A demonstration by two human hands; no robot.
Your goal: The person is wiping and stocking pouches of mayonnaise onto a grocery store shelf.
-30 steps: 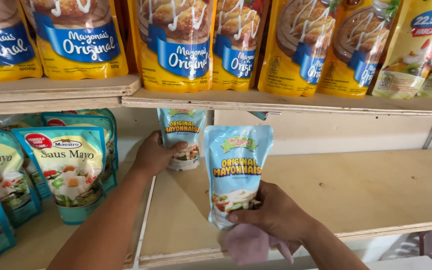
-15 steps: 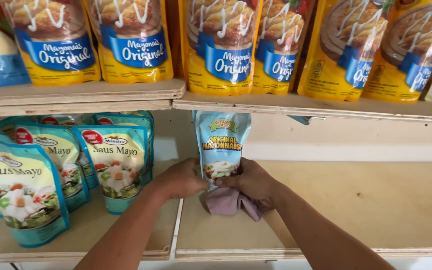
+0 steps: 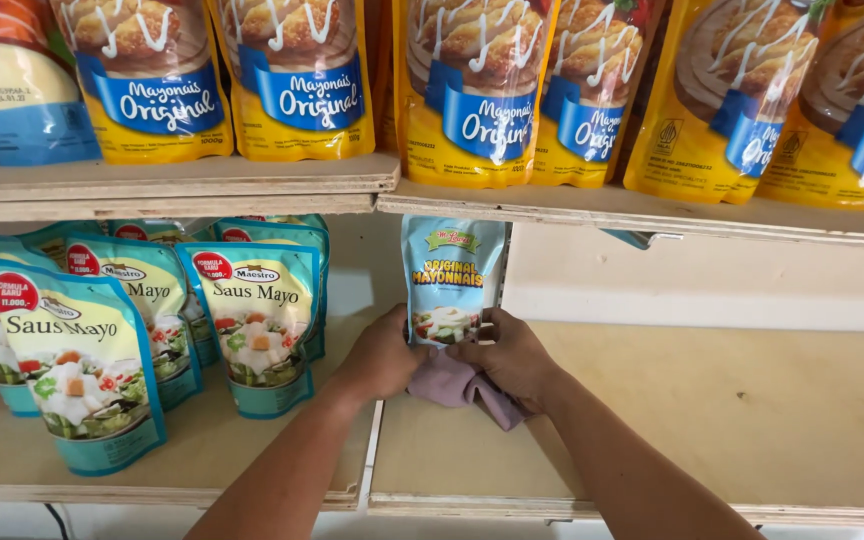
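The wooden shelf [image 3: 712, 420] carries teal sauce pouches [image 3: 257, 330] toward its left edge. Mid-shelf near the back stands a light-blue pouch [image 3: 450, 280], the left hand [image 3: 384, 355] and right hand [image 3: 507, 358] cupping its base, the right also bunching a pink cloth [image 3: 457, 385]. Uneven pressure could tip the soft pouch forward.

A pale wooden shelf [image 3: 752, 420] carries teal mayo pouches [image 3: 257, 325] upright along its left end, one light-blue pouch [image 3: 452, 280] at its back edge, and a pink cloth [image 3: 457, 385] beside that.
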